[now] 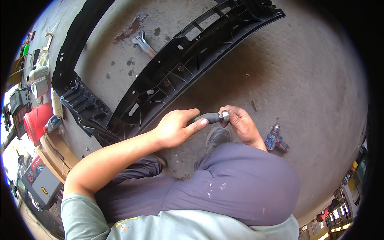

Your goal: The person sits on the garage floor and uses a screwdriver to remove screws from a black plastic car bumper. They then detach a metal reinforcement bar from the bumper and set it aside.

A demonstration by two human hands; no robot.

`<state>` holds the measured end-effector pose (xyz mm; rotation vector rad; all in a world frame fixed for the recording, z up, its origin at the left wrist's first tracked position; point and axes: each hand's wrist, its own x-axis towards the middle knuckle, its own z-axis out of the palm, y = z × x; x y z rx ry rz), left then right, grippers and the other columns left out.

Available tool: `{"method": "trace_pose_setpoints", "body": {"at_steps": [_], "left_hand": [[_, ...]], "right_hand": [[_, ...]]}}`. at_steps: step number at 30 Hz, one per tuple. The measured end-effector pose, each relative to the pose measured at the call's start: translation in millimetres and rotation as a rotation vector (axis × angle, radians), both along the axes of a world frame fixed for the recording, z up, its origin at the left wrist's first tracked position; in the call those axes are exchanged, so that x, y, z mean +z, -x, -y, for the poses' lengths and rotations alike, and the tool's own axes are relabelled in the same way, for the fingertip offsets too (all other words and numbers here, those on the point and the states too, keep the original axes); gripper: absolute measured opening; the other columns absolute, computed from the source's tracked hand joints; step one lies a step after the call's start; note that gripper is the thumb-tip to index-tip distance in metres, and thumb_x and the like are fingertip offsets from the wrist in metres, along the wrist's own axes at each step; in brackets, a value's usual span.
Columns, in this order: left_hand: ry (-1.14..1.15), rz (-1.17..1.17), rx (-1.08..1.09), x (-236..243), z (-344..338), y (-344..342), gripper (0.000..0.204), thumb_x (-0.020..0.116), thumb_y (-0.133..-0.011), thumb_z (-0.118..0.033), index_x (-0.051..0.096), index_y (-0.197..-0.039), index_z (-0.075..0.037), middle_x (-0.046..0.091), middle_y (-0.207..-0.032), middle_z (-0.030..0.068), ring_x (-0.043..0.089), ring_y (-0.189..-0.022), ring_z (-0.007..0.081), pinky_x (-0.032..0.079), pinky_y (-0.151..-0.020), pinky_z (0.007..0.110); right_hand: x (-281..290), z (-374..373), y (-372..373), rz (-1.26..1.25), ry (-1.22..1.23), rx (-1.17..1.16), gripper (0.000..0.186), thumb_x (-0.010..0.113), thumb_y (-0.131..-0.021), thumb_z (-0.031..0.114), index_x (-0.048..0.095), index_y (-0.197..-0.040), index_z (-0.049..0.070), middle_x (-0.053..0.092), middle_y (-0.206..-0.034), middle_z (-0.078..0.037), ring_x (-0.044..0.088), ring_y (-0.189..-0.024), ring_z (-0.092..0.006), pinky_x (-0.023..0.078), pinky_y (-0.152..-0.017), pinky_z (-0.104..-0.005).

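My left hand (176,129) is wrapped round the dark grip of a hand tool (210,118), its thumb lying along the top. At the tool's right end is a round, shiny metal head. My right hand (242,125) has its fingers closed on that head; whether they also hold a small piece there is hidden. Both hands are raised above my bent knees. Just beyond them a large black plastic car body frame (160,90) rests on the floor, apart from my hands.
A blue cordless drill (274,138) lies on the concrete floor to the right. A hammer-like tool (144,45) lies inside the black frame. To the left stand a red container (38,122), several bottles and cardboard (56,154). My dark shoe (218,138) is below the hands.
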<state>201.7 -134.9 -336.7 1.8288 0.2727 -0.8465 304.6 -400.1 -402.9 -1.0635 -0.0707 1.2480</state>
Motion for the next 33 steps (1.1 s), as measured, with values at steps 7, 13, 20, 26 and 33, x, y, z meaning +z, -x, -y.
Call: {"method": "trace_pose_setpoints", "body": {"at_steps": [7,13,20,26,33], "left_hand": [[0.272,-0.18,0.032,-11.5,-6.3,12.7,0.06,0.06,-0.114,-0.059,0.073,-0.099,-0.003,0.071,-0.082,0.0192,0.069,-0.078,0.0409,0.052,-0.073,0.052],[-0.225,0.184,-0.086,15.4,0.9,-5.0,0.046,0.064,-0.112,-0.047,0.067,-0.101,-0.003,0.071,-0.085,0.0221,0.071,-0.083,0.0467,0.054,-0.074,0.055],[-0.192,0.127,0.016,16.1,-6.7,-16.8,0.052,0.06,-0.115,-0.051,0.068,-0.104,-0.001,0.071,-0.088,0.0253,0.071,-0.086,0.048,0.054,-0.075,0.056],[0.605,-0.479,0.233,-4.2,-11.2,-4.1,0.062,0.053,-0.118,-0.063,0.068,-0.093,-0.008,0.059,-0.072,0.0008,0.056,-0.064,0.0183,0.047,-0.063,0.035],[0.321,-0.144,0.079,6.2,-29.7,-0.8,0.043,0.069,-0.112,-0.038,0.07,-0.133,0.0,0.074,-0.113,0.0138,0.071,-0.105,0.0266,0.058,-0.094,0.044]], "right_hand": [[10.3,6.7,-4.9,0.364,0.018,0.202,0.043,0.066,-0.116,0.046,0.074,-0.112,0.005,0.063,-0.095,-0.001,0.058,-0.089,-0.0134,0.049,-0.083,-0.0312],[7.8,-4.9,11.6,0.137,0.028,0.075,0.043,0.053,-0.122,0.048,0.065,-0.118,0.007,0.062,-0.094,-0.001,0.058,-0.086,-0.0144,0.05,-0.079,-0.0318],[17.1,-7.9,9.5,-0.181,0.065,-0.082,0.038,0.058,-0.121,0.039,0.066,-0.134,0.004,0.063,-0.092,-0.002,0.059,-0.078,-0.0122,0.052,-0.069,-0.0296],[22.2,-5.0,-13.7,-0.146,0.041,0.125,0.048,0.065,-0.117,0.041,0.066,-0.144,0.002,0.071,-0.088,-0.007,0.063,-0.074,-0.0135,0.051,-0.067,-0.0282],[95.3,-56.3,-51.1,0.449,0.037,0.569,0.048,0.081,-0.099,0.012,0.074,-0.144,-0.001,0.082,-0.128,-0.017,0.077,-0.112,-0.0236,0.059,-0.098,-0.0361]]}}
